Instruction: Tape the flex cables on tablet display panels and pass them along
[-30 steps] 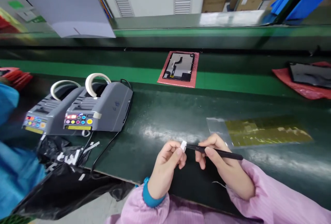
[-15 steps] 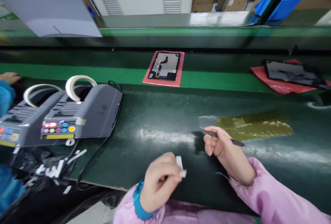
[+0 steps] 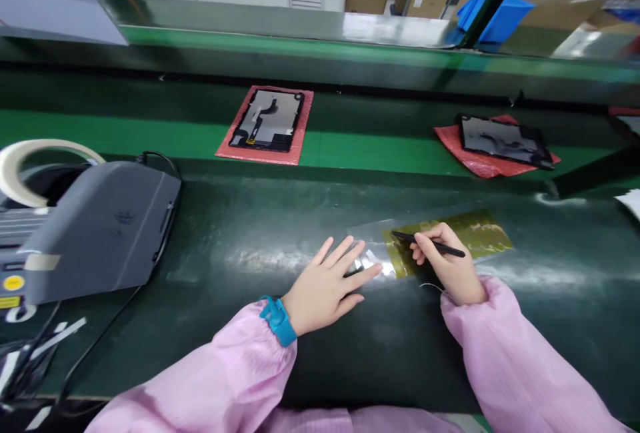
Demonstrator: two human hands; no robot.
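Observation:
My left hand point(image 3: 324, 290) lies flat with fingers spread, its fingertips over the clear end of a plastic sheet point(image 3: 373, 228). A blue band is around that wrist. In a pen-like grip, my right hand point(image 3: 443, 260) holds a slim black pointed tool point(image 3: 450, 249); I cannot tell its exact kind. The tool's tip is at the left part of the amber film strips point(image 3: 487, 233), which lie on the sheet. My right fingers cover part of the film. Whether the tip touches it is unclear.
A grey tape dispenser point(image 3: 107, 220) with a cream tape roll stands left, its cable on the bench. At the back, a display panel point(image 3: 273, 123) lies on pink bubble wrap point(image 3: 307, 123). Another panel point(image 3: 503, 141) lies on pink wrap at right. Cut white strips lie lower left.
My left hand has opened and flattened over the sheet; the white strip it pinched is out of sight. My right hand has turned the black tool tip onto the amber film. The view has shifted right.

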